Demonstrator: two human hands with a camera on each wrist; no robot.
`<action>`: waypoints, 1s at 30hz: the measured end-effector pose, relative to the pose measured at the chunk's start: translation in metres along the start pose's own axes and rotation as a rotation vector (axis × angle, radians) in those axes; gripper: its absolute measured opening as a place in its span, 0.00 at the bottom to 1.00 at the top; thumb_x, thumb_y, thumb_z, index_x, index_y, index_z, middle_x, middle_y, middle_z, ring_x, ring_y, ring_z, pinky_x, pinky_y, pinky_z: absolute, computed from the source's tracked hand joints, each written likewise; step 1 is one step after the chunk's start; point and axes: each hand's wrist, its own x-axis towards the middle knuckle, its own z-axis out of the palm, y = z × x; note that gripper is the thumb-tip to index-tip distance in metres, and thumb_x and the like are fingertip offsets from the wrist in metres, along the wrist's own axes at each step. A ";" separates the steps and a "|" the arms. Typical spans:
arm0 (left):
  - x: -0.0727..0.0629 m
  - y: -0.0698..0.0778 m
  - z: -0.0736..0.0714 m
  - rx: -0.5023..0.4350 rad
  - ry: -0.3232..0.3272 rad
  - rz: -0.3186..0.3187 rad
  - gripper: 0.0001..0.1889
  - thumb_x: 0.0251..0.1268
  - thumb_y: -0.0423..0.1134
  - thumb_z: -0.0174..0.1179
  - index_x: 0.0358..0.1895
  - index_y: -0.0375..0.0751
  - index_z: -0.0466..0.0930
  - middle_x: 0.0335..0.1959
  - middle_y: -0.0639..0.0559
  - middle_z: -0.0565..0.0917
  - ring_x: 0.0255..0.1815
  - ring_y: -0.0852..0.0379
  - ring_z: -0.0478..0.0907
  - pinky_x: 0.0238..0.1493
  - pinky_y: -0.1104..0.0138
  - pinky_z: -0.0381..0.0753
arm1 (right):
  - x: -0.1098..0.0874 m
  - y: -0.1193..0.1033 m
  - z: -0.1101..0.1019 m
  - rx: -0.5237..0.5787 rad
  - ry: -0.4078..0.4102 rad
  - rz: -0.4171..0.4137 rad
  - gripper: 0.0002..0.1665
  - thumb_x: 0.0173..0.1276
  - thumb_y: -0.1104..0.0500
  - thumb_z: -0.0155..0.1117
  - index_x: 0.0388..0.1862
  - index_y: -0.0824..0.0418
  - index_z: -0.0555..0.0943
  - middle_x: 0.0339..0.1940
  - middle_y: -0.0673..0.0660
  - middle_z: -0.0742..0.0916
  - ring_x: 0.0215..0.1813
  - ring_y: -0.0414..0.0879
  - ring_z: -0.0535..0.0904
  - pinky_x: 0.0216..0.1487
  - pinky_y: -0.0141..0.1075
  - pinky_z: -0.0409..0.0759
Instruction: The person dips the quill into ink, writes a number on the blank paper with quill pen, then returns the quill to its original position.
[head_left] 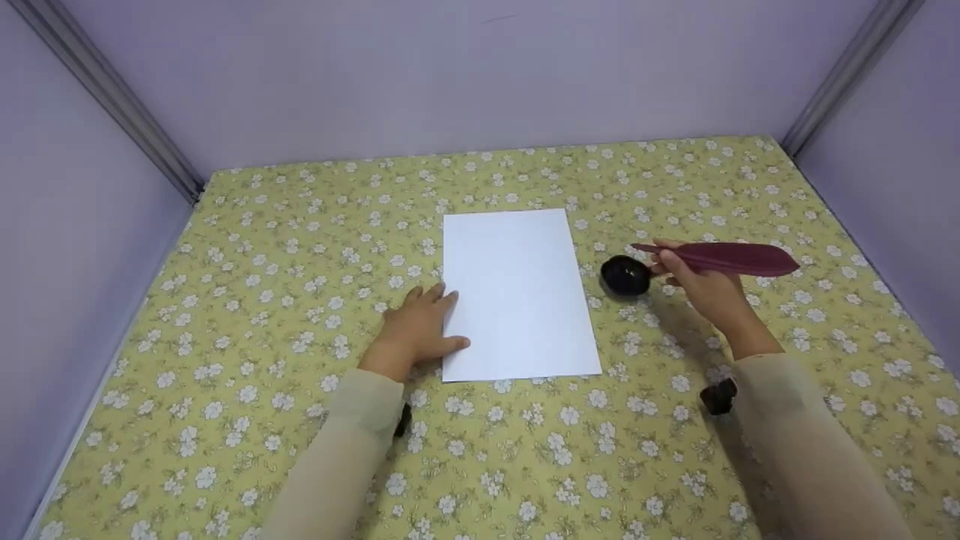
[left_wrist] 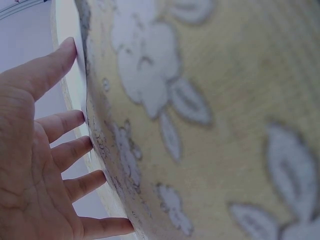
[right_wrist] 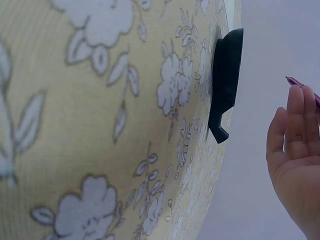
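A white sheet of paper (head_left: 517, 296) lies on the flowered cloth. My left hand (head_left: 420, 326) rests at its left edge with fingers spread, thumb and fingertips touching the sheet; in the left wrist view the fingers (left_wrist: 55, 125) look straight. My right hand (head_left: 701, 289) pinches a maroon feather pen (head_left: 739, 259) near its thin end, the broad vane pointing right. That tip is raised above a small black dish (head_left: 625, 275) with a short handle, which sits right of the paper. In the right wrist view the pen's tip (right_wrist: 295, 81) shows clear of the dish (right_wrist: 227, 70).
The yellow cloth with white flowers (head_left: 300, 300) covers the table. Pale lilac panels (head_left: 480, 82) stand behind it and at both sides, joined by grey metal posts (head_left: 120, 90). Black wrist devices (head_left: 718, 396) hang under the sleeves.
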 end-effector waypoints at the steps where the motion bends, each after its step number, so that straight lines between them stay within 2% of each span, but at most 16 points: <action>1: 0.000 0.000 0.000 -0.004 0.001 0.002 0.43 0.60 0.64 0.58 0.75 0.51 0.54 0.76 0.49 0.50 0.75 0.40 0.43 0.61 0.32 0.53 | 0.000 -0.001 0.000 0.004 0.012 0.012 0.28 0.74 0.46 0.51 0.67 0.56 0.73 0.51 0.57 0.85 0.50 0.47 0.81 0.49 0.35 0.80; 4: 0.001 0.000 -0.001 -0.006 0.001 0.001 0.43 0.59 0.64 0.58 0.75 0.51 0.54 0.76 0.49 0.49 0.75 0.40 0.43 0.61 0.33 0.52 | -0.001 -0.002 0.001 0.041 0.045 0.054 0.27 0.71 0.45 0.55 0.64 0.56 0.76 0.48 0.56 0.86 0.50 0.49 0.81 0.48 0.35 0.80; 12: 0.000 0.000 0.000 -0.007 -0.002 -0.005 0.44 0.59 0.64 0.58 0.75 0.51 0.54 0.76 0.49 0.49 0.75 0.40 0.42 0.62 0.34 0.53 | 0.003 -0.001 0.007 0.159 0.099 0.186 0.25 0.68 0.51 0.63 0.55 0.67 0.80 0.36 0.48 0.88 0.41 0.41 0.84 0.44 0.34 0.81; 15: -0.001 0.000 0.000 -0.008 -0.004 -0.004 0.44 0.59 0.64 0.58 0.75 0.51 0.54 0.76 0.49 0.49 0.75 0.40 0.42 0.62 0.33 0.52 | 0.003 0.001 0.008 0.138 0.082 0.207 0.25 0.68 0.52 0.63 0.54 0.70 0.79 0.35 0.46 0.88 0.40 0.40 0.84 0.43 0.35 0.82; 20: -0.001 0.000 0.000 -0.007 -0.004 -0.003 0.44 0.59 0.64 0.58 0.75 0.51 0.54 0.76 0.49 0.49 0.75 0.40 0.42 0.62 0.33 0.52 | 0.003 0.002 0.010 0.079 0.052 0.215 0.25 0.68 0.51 0.63 0.53 0.71 0.79 0.35 0.49 0.88 0.39 0.42 0.84 0.41 0.36 0.83; 24: -0.001 0.000 0.000 -0.002 -0.005 -0.002 0.44 0.59 0.65 0.57 0.75 0.51 0.54 0.76 0.49 0.49 0.75 0.40 0.42 0.61 0.33 0.52 | 0.002 0.002 0.011 0.117 0.034 0.227 0.25 0.67 0.53 0.64 0.53 0.72 0.79 0.36 0.51 0.88 0.39 0.42 0.85 0.41 0.37 0.83; 27: -0.001 0.000 0.000 -0.005 -0.002 0.005 0.44 0.59 0.64 0.57 0.75 0.51 0.54 0.76 0.49 0.50 0.75 0.40 0.43 0.60 0.32 0.53 | 0.002 0.001 0.011 0.109 0.031 0.275 0.25 0.66 0.52 0.65 0.53 0.71 0.80 0.35 0.48 0.88 0.38 0.41 0.84 0.39 0.33 0.82; 30: -0.001 0.000 0.000 -0.011 0.004 0.009 0.43 0.59 0.64 0.58 0.75 0.50 0.55 0.76 0.48 0.51 0.75 0.40 0.43 0.60 0.32 0.54 | 0.002 0.002 0.012 0.053 0.035 0.328 0.25 0.65 0.50 0.66 0.53 0.67 0.81 0.33 0.44 0.87 0.33 0.40 0.83 0.33 0.29 0.80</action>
